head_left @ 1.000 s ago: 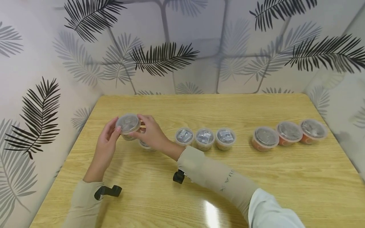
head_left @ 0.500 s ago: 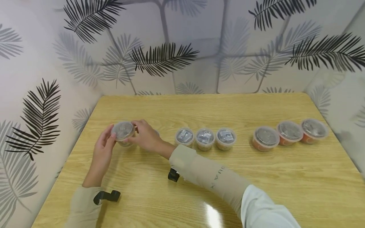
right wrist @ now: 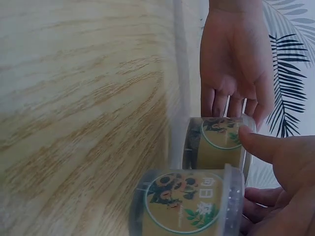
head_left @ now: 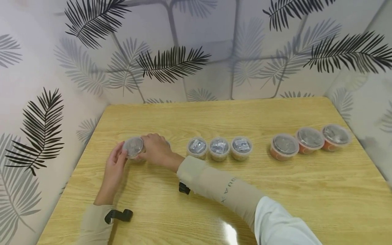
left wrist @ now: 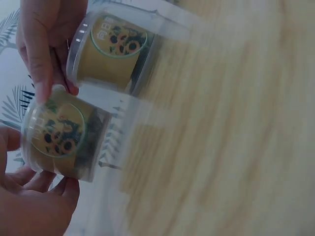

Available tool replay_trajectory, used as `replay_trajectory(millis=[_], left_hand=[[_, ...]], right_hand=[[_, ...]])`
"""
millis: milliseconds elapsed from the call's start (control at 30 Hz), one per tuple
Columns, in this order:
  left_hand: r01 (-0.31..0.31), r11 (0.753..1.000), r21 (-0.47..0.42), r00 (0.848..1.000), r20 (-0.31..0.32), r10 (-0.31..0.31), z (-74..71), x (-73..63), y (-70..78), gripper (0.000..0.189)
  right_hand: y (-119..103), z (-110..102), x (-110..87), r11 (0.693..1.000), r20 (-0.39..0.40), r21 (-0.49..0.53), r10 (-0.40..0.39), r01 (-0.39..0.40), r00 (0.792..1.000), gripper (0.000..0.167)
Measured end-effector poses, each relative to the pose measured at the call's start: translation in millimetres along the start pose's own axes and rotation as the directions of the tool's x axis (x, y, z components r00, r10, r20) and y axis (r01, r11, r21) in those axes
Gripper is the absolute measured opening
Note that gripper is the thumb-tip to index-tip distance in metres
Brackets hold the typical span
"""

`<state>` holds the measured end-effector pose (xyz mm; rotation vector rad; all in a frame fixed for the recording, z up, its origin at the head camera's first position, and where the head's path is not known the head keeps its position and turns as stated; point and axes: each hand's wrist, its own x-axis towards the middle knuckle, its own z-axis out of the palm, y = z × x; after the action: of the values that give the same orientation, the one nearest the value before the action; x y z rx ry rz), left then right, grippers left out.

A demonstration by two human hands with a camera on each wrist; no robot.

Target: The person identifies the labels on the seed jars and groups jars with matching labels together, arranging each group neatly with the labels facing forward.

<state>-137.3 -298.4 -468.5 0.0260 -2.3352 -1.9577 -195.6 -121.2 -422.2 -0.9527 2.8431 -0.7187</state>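
My left hand (head_left: 116, 161) and right hand (head_left: 157, 148) grip one small round tub (head_left: 133, 146) from opposite sides, low over the left part of the table. It has a clear lid and, in the left wrist view, a yellowish label with a sunflower picture on the tub's side (left wrist: 59, 137). Right thumb and fingers pinch near the lid in the right wrist view, where the left fingers curl at the tub's far side. A second matching tub (right wrist: 187, 201) stands close beside it, mostly hidden behind my right hand in the head view.
Three similar tubs (head_left: 218, 149) stand in a row mid-table, silvery packets showing through their lids. Farther right are three orange-red tubs (head_left: 310, 139) with clear lids. Leaf-patterned walls (head_left: 196, 78) border the wooden table (head_left: 232, 115) at the back and sides.
Both hands have lowered the tub toward the table, drawing it nearer to me. The right forearm has shifted left. The tubs at the middle and right stay in place.
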Motion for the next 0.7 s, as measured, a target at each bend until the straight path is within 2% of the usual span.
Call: replay_trajectory(millis=[200,400,600,700], left_hand=[[0.045,0.999,-0.005,0.999,0.026,-0.045,4.2,-0.8,-3.7,0.052],[0.021,1.0,0.01,0.998,0.053,-0.022,4.5,1.4,-1.6,0.053],[0.021,0.997,0.071,0.997,0.068,-0.026,4.0,0.5,-1.4,0.055],[0.0,0.987,0.16,0.998,0.059,-0.009,2.3,-0.5,0.5,0.056]], right_hand=[[2,5,-2.1,0.994,0.02,-0.113,-0.004,0.006,1.0,0.069],[3,6,-1.5,0.99,0.013,-0.137,-0.008,0.01,1.0,0.067],[5,4,-6.3,0.989,0.001,-0.139,-0.048,0.048,0.999,0.068],[7,-1,-15.5,0.993,-0.026,-0.09,-0.082,0.079,0.996,0.067]])
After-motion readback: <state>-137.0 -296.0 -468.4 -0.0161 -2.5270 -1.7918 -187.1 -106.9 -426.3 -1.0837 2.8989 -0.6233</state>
